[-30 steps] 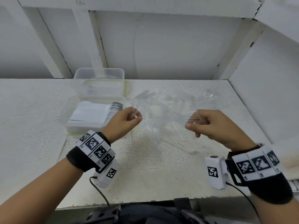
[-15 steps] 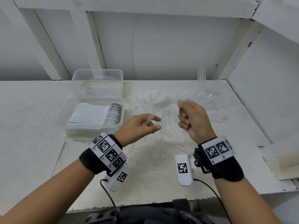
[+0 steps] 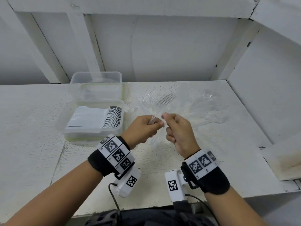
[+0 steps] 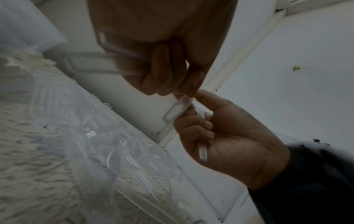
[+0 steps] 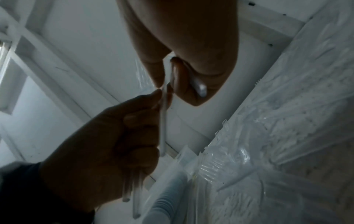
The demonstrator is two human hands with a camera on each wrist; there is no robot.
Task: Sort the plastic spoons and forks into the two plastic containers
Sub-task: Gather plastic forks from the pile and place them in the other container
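Observation:
My left hand (image 3: pixel 155 123) grips a small bundle of clear plastic forks (image 3: pixel 164 100), tines pointing away over the table. My right hand (image 3: pixel 165 119) is right beside it, fingertips touching. In the left wrist view the right hand holds one clear handle (image 4: pixel 202 145) in its curled fingers, and both hands pinch another handle (image 4: pixel 175 111). The near container (image 3: pixel 65 115) holds a row of stacked white spoons (image 3: pixel 112 116). Behind it stands the second clear container (image 3: pixel 96 79), its contents hard to make out.
A loose pile of clear plastic cutlery (image 3: pixel 206 108) lies on the white table (image 3: pixel 162 160) beyond and right of my hands. A white wall closes off the back, and a side panel (image 3: pixel 268 79) the right.
My right hand has come down and left from the pile to meet my left hand. My left hand, loosely open under a fork before, now grips the forks.

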